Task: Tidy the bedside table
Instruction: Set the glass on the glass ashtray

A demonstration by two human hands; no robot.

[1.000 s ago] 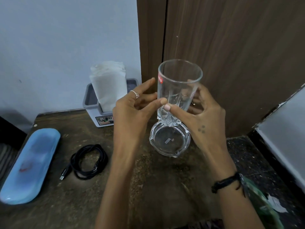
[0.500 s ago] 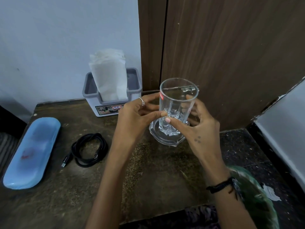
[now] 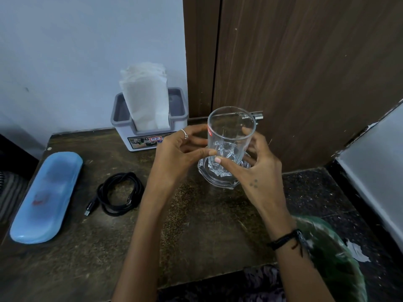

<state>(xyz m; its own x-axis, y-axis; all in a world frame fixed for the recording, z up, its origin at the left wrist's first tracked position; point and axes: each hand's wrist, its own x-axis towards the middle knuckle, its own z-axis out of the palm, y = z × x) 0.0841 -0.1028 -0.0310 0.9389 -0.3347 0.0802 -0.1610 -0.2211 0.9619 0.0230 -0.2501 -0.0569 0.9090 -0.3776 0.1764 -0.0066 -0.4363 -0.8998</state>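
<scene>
A clear drinking glass (image 3: 231, 131) with a red sticker near its rim stands upright on a round glass dish (image 3: 220, 182) at the back of the dark bedside table (image 3: 196, 232). My left hand (image 3: 181, 153) and my right hand (image 3: 255, 168) both hold the glass, fingers curled round its lower half from either side. My thumbs meet at the front of the glass.
A grey tissue holder (image 3: 150, 127) with white tissues stands against the wall behind. A coiled black USB cable (image 3: 118, 194) lies left of my arms, and a pale blue case (image 3: 46, 196) lies at the table's left edge. A wooden door (image 3: 305, 73) rises behind.
Both hands have lowered the glass from above the dish down onto it. The view has tilted so the table sits lower in frame.
</scene>
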